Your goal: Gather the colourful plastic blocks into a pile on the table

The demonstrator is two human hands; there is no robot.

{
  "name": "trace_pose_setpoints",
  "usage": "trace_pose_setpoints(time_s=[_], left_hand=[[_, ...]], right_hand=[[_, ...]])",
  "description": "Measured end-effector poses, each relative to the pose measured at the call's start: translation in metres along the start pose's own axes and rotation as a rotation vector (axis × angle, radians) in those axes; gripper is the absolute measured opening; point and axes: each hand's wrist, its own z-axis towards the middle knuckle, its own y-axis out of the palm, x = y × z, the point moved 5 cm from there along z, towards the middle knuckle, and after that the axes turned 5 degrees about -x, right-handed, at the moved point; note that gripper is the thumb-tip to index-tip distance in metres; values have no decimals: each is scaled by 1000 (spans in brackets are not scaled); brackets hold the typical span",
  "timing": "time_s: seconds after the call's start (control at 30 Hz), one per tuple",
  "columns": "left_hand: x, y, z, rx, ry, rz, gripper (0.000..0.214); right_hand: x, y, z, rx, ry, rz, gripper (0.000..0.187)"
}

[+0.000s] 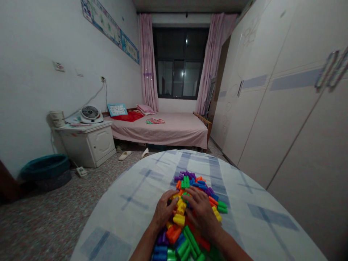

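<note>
A heap of coloured plastic tube blocks (195,183) in purple, green, orange, yellow and blue lies on a white cloth with blue checks (141,203). My left hand (164,211) rests on the left of the heap, fingers curled against yellow blocks (179,214). My right hand (201,212) lies on the right of the heap, its fingers bent over the same yellow blocks. Both hands meet at the middle of the pile. What lies under the palms is hidden.
The clothed surface ends in a curved edge ahead. Beyond it stand a pink bed (174,132), a white bedside cabinet (88,143) with a small fan (91,114), a teal basin (45,166) on the floor, slippers (125,155), and white wardrobes (285,108) along the right.
</note>
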Motion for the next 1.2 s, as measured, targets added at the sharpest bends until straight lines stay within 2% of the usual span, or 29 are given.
trace_pose_setpoints(time_s=[0.07, 0.17, 0.3, 0.37, 0.5, 0.67, 0.83, 0.93, 1.0, 1.1, 1.17, 1.2], left_hand=[[2, -1, 0, 2, 3, -10, 32], [6, -2, -1, 13, 2, -25, 32], [9, -3, 0, 26, 23, -52, 30], [8, -3, 1, 35, 39, -64, 30], [1, -4, 3, 75, 40, -70, 36], [-9, -3, 4, 116, -18, -74, 42], [-10, -2, 4, 78, -21, -81, 43], [-7, -4, 3, 73, -14, -65, 41], [-4, -6, 3, 75, -4, -59, 39], [0, -6, 2, 72, 13, -64, 38], [1, -5, 2, 71, 16, -66, 38], [0, -5, 2, 76, 15, -65, 37]], right_hand=[[14, 3, 24, -47, 74, 5, 41], [44, 13, 55, -130, 258, -37, 44], [83, 40, 77, -321, 513, -76, 51], [92, 51, 81, -389, 547, -44, 53], [87, 56, 83, -421, 459, 22, 47], [65, 42, 66, -356, 362, 171, 36], [31, 15, 36, -294, 238, 288, 31], [23, -1, 17, -253, 188, 303, 33], [33, -11, 2, -171, 235, 309, 37], [70, -24, -29, 46, 426, 270, 41], [93, -27, -52, 179, 543, 248, 41], [100, -26, -62, 198, 568, 243, 40]])
